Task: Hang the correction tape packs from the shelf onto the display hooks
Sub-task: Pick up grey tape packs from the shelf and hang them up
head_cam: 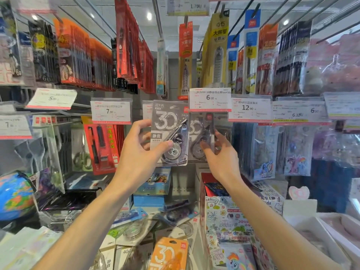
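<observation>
The grey carded correction tape pack (169, 133) reads "30"; white shelf price tags read 6.00 (210, 99), 7.90 (110, 111), 12.90 (250, 109).

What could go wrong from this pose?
1. The left hand pinches the grey pack low down by one side, so its top may tilt and miss the hook, which is hidden behind the 6.00 price tag.
2. The right hand touches the hanging packs; a nudge might swing them or slide one off.
3. Loose packs, including the orange pack, lie below on the shelf; a dropped pack would land among them.
</observation>
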{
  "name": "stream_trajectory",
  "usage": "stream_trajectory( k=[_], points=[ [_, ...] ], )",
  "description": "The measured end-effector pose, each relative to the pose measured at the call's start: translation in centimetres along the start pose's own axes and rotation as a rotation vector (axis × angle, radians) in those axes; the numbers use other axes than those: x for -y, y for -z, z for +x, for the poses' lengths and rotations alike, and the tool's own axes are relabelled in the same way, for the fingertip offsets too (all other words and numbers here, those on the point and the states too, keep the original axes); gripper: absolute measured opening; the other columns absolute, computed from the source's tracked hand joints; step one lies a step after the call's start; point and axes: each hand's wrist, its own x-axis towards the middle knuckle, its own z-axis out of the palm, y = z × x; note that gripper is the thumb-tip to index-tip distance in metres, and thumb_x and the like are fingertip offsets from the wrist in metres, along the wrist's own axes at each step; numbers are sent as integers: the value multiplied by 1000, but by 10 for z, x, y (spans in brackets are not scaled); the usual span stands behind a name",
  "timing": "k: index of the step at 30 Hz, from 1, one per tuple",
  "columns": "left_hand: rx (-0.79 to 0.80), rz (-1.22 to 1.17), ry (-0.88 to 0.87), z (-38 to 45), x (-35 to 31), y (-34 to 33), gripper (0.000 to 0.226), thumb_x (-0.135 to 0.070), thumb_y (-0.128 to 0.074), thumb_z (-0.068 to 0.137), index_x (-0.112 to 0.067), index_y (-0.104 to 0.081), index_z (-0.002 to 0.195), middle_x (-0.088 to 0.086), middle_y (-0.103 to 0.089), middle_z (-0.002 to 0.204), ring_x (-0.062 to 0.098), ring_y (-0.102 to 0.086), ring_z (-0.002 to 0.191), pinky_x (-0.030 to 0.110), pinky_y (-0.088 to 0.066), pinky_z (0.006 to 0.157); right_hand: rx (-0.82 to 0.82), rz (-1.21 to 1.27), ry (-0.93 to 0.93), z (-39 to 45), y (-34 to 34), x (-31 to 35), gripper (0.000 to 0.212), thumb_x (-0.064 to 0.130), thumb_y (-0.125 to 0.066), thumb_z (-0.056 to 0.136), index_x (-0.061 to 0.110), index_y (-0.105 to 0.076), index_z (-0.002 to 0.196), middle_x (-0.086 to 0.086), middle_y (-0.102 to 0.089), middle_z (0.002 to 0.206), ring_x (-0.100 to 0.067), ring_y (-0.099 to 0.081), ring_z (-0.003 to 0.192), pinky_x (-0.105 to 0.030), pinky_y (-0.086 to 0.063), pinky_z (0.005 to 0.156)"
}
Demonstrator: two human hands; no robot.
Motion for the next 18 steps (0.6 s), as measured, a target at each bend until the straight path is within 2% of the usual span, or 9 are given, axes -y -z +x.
stream_trajectory(
  k=[3, 7, 9, 11, 13, 15, 18],
  points=[
    [10, -8, -7, -1, 0, 0, 54, -23, -86, 82, -39, -53, 122, -24, -76, 102, -5, -73, 90, 5, -51, 70, 29, -111, -27, 11, -5, 0, 69, 57, -63, 95, 27, -42, 154, -8, -66, 134, -33, -67, 117, -53, -54, 102],
    [24, -13, 0, -3, 1, 1, 53, -23, -85, 83, -38, -54, 123, -30, -76, 99, -4, -74, 88, 5, -51, 67, 108, -118, -59, 16, 7, -2, 61, 57, -63, 96, 27, -50, 147, 7, -66, 99, -22, -69, 92, -43, -59, 89],
    [43, -17, 8, -5, 4, 0, 51, -24, -84, 84, -36, -55, 124, -26, -78, 98, 0, -76, 87, 10, -54, 68, 141, -113, -48, 14, 18, -3, 49, 49, -64, 97, 24, -59, 139, 8, -68, 99, -18, -70, 84, -38, -59, 79],
    [61, -28, 23, -7, 6, -3, 50, -25, -84, 84, -35, -55, 123, -20, -80, 98, 4, -77, 87, 17, -59, 68, 151, -128, -21, 7, 32, -5, 37, 39, -64, 99, 24, -63, 133, 9, -70, 107, -17, -73, 88, -35, -59, 76],
    [78, -45, 47, -10, 9, -8, 46, -26, -83, 85, -37, -55, 121, -18, -80, 97, 6, -78, 87, 22, -60, 69, 162, -78, 10, -2, 44, -4, 27, 36, -64, 100, 27, -66, 125, 10, -71, 105, -16, -73, 94, -29, -59, 77],
    [95, -71, 70, -13, 11, -15, 45, -28, -83, 85, -37, -56, 119, -17, -81, 97, 7, -78, 87, 29, -60, 72, 223, 35, 33, -14, 52, -1, 17, 37, -67, 99, 31, -70, 114, 8, -76, 97, -15, -76, 93, -28, -62, 80],
    [112, -125, 96, -15, 13, -28, 43, -28, -84, 84, -37, -57, 116, -12, -82, 96, 9, -79, 87, 30, -55, 77, 349, 196, 60, -32, 56, 5, 16, 37, -68, 99, 33, -74, 113, 12, -80, 100, -6, -78, 91, -17, -61, 79]
  ],
)
